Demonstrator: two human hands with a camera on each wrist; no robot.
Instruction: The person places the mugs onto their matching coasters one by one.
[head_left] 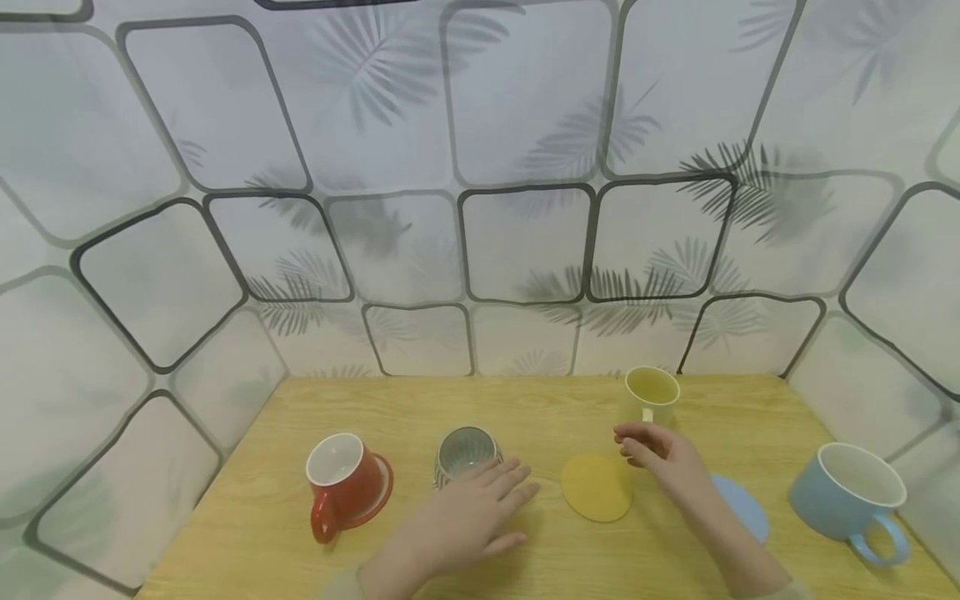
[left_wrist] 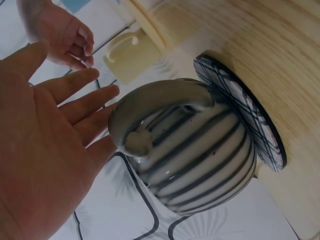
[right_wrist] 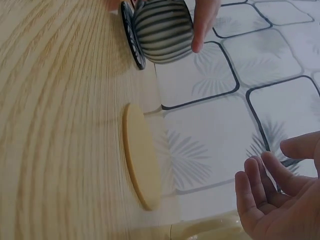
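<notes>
My left hand [head_left: 472, 512] is spread with straight fingers beside and above a striped mug [left_wrist: 200, 155], close to its handle and holding nothing. This grey and black mug stands on a plaid coaster [left_wrist: 245, 112], seen in the left wrist view. To its right lies a round yellow coaster [head_left: 597, 487] with nothing on it. My right hand [head_left: 663, 458] hovers over the table just in front of a pale yellow mug [head_left: 651, 389], its fingers loosely bent around nothing. In the head view it partly covers that mug's lower side; whether they touch I cannot tell.
A red mug [head_left: 356, 487] sits on a red coaster [head_left: 387, 482] at the left. On the right, a blue coaster [head_left: 746, 508] lies partly behind my right forearm, with a blue mug [head_left: 828, 496] beyond it. Patterned cloth [head_left: 525, 242] walls in the wooden table [head_left: 547, 408].
</notes>
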